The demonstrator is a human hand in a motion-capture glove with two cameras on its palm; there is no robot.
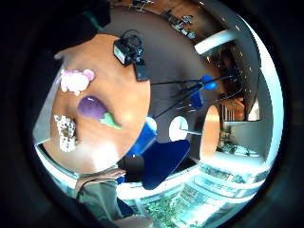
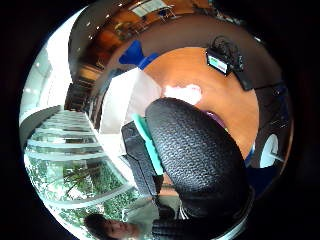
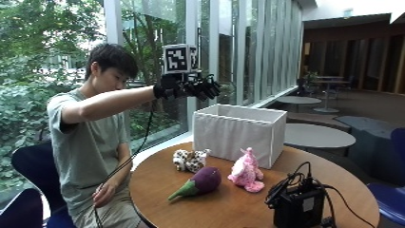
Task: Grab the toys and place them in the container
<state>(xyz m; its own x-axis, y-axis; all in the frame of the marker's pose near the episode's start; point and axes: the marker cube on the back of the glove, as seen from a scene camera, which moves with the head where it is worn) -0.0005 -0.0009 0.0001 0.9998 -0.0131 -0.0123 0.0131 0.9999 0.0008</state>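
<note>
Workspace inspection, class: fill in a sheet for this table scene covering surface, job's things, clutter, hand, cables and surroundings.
Surface: round wooden table.
Job's things: white fabric container at the window side; spotted plush, eggplant toy and pink plush lie in front of it, none inside that shows.
Clutter: black device.
Hand: gloved right hand raised above the container, holding nothing.
Cables: black, on the device.
Surroundings: windows, blue chairs, other tables.

Tall glass panes [image 3: 190, 28] with white mullions fill the wall from nine to one o'clock, daylight and green foliage [image 3: 32, 61] behind them. A round wooden desk [image 3: 215, 204] stands at six o'clock, with blue chairs [image 3: 28, 171] at eight. More round tables [image 3: 316, 135] stand at three o'clock, before a dim wood-toned area.
</note>
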